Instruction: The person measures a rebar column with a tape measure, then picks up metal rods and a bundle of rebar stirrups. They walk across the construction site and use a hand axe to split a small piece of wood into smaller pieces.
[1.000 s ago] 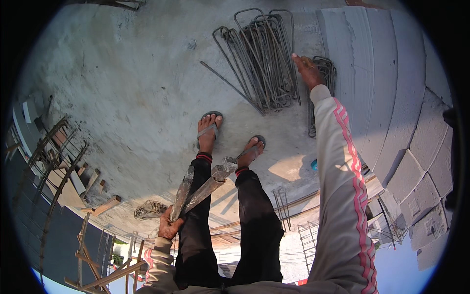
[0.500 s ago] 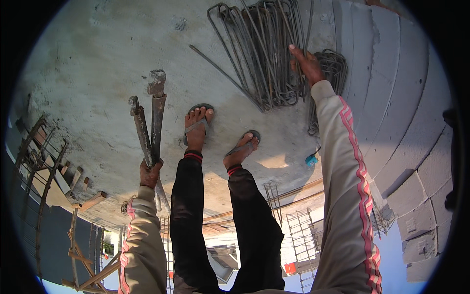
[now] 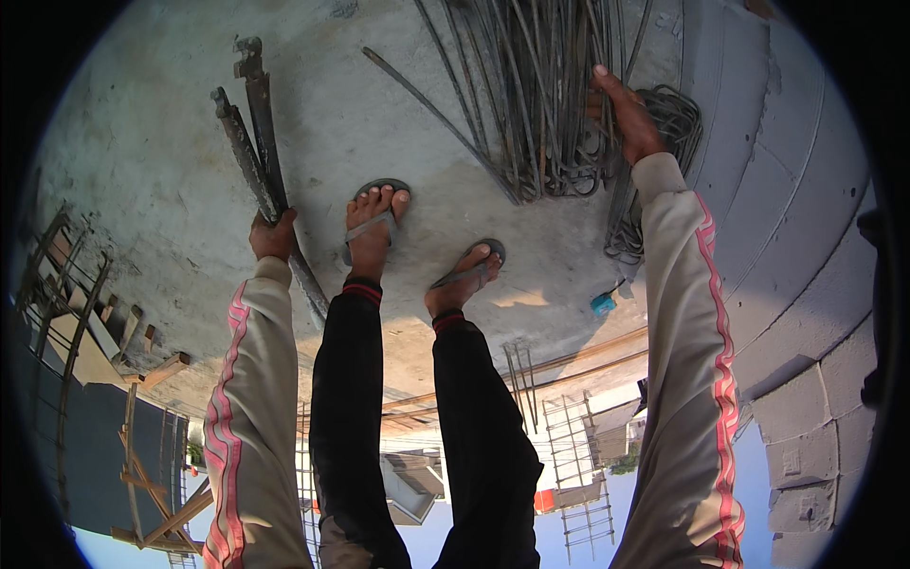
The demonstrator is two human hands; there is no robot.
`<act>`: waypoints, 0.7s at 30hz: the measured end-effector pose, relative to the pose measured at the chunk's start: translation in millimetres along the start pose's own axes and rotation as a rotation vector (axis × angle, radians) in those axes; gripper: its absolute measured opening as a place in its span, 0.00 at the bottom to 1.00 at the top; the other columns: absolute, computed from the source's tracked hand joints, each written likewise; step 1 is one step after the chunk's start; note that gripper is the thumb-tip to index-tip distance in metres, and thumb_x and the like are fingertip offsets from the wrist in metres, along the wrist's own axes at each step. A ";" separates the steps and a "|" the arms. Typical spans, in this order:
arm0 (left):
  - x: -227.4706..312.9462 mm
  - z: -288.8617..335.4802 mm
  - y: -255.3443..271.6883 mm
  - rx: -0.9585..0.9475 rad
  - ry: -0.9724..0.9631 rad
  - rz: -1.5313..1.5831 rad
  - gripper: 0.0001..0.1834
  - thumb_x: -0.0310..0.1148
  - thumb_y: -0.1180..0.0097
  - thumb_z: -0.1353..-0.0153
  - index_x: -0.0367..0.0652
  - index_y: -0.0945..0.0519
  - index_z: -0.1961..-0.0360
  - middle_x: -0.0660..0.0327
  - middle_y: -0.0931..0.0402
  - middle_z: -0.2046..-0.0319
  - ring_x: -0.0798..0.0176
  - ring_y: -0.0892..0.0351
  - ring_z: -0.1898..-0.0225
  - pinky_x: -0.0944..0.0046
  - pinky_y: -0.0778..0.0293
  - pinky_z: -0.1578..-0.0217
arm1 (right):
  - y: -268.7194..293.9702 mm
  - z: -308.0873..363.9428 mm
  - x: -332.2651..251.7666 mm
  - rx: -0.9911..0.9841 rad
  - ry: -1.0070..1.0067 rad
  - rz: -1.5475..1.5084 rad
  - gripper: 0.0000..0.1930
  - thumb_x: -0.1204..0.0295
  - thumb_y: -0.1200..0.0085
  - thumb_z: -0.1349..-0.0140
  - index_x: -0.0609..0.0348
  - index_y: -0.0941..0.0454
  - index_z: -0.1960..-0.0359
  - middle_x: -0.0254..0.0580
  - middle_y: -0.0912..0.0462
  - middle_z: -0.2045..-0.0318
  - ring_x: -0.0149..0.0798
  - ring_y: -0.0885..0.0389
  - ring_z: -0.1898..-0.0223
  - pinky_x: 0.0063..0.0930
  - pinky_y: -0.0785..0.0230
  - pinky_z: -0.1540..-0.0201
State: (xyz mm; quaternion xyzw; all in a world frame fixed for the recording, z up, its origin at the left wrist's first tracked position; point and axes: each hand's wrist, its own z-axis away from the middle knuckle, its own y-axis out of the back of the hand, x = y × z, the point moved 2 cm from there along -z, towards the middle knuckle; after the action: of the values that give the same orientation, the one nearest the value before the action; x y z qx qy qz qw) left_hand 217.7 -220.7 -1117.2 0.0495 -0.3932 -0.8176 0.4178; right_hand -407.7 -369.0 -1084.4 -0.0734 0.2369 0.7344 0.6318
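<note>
My left hand (image 3: 273, 235) is closed around two long, dark metal bars (image 3: 261, 142) with notched, hooked heads, held off the floor at left. Their heads point away from me and the shafts cross at my fist; a lower end runs down beside my leg. At the right edge of a pile of bent rebar stirrups (image 3: 531, 104), my right hand (image 3: 633, 119) reaches out with its thumb stretched and fingers apart. Its lower fingers are shaded against the rods, so contact is hard to make out. A smaller coil of bent steel (image 3: 678, 119) lies beyond that wrist.
My sandalled feet (image 3: 374, 213) stand on the concrete floor (image 3: 190, 142). One loose rod (image 3: 436, 123) sticks out left of the pile. Grey blocks (image 3: 787, 237) line the right side. Timber scraps (image 3: 166, 368) and upright rebar lie at left. A small blue object (image 3: 603, 303) rests near my right foot.
My left hand and its two bars have moved farther forward and slightly left. The right hand stays beside the stirrup pile, while the whole view has shifted a little.
</note>
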 end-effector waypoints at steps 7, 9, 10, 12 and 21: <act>43.4 4.5 -0.1 0.158 0.085 -0.409 0.36 0.54 0.28 0.49 0.37 0.18 0.47 0.43 0.22 0.50 0.38 0.20 0.50 0.45 0.25 0.47 | -2.8 12.3 -10.2 -0.015 -0.020 -0.100 0.52 0.32 0.35 0.47 0.63 0.28 0.31 0.57 0.22 0.38 0.51 0.28 0.34 0.46 0.44 0.27; 63.6 13.8 2.9 0.284 -0.095 -0.330 0.36 0.54 0.30 0.47 0.39 0.20 0.44 0.42 0.24 0.47 0.37 0.21 0.48 0.43 0.25 0.46 | -3.7 12.3 -12.2 -0.050 -0.021 -0.134 0.50 0.33 0.34 0.46 0.62 0.26 0.33 0.55 0.20 0.41 0.48 0.25 0.37 0.45 0.42 0.29; 75.2 20.8 4.2 0.330 -0.147 -0.310 0.36 0.54 0.31 0.46 0.41 0.21 0.42 0.42 0.25 0.45 0.37 0.21 0.47 0.42 0.26 0.45 | -3.1 11.5 -12.3 -0.025 -0.017 -0.115 0.50 0.33 0.34 0.46 0.62 0.26 0.33 0.55 0.20 0.41 0.48 0.25 0.37 0.45 0.42 0.29; 106.0 34.7 -5.3 0.208 -0.267 0.171 0.27 0.48 0.33 0.36 0.36 0.20 0.47 0.50 0.21 0.54 0.50 0.19 0.55 0.53 0.24 0.50 | -2.4 8.9 -10.3 0.021 -0.002 -0.089 0.50 0.33 0.34 0.46 0.61 0.26 0.33 0.55 0.20 0.41 0.48 0.25 0.37 0.45 0.42 0.29; 277.5 88.3 -136.2 -0.773 -0.011 0.917 0.43 0.65 0.46 0.31 0.36 0.28 0.33 0.51 0.22 0.42 0.53 0.24 0.38 0.53 0.30 0.34 | -0.2 6.8 -4.7 0.017 0.049 -0.087 0.46 0.34 0.36 0.42 0.66 0.25 0.37 0.44 0.18 0.52 0.37 0.20 0.52 0.32 0.28 0.42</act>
State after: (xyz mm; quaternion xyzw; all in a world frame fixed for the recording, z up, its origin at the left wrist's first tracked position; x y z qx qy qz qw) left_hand -85.5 -321.4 -1081.1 -0.2850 -0.0506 -0.6378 0.7137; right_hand -405.4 -370.1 -1076.6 -0.0960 0.2550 0.7022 0.6578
